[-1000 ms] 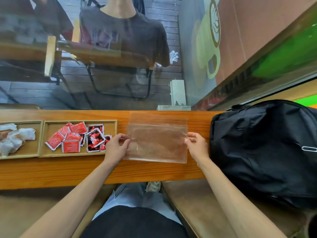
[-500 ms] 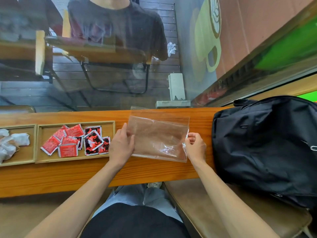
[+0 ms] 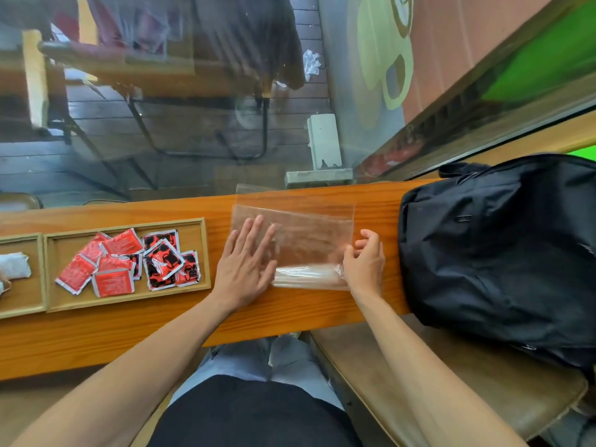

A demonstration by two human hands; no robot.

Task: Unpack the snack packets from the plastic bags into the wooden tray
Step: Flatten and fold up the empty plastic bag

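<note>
Our left hand (image 3: 245, 269) now lies flat on the empty bag (image 3: 300, 240); our right hand (image 3: 366, 262) pinches its folded edge. Packets (image 3: 129, 262) fill the tray (image 3: 129, 303). Unpacking looks finished.

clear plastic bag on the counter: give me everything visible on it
The plastic bag is a clear, thin, glossy rectangular film lying flat on the wooden counter, between the wooden tray and the black backpack. It looks empty; no packets show through. Its near edge is folded or rolled up into a narrow strip. The left hand presses flat on its left part, fingers straight. The right hand pinches its right near corner.
</note>
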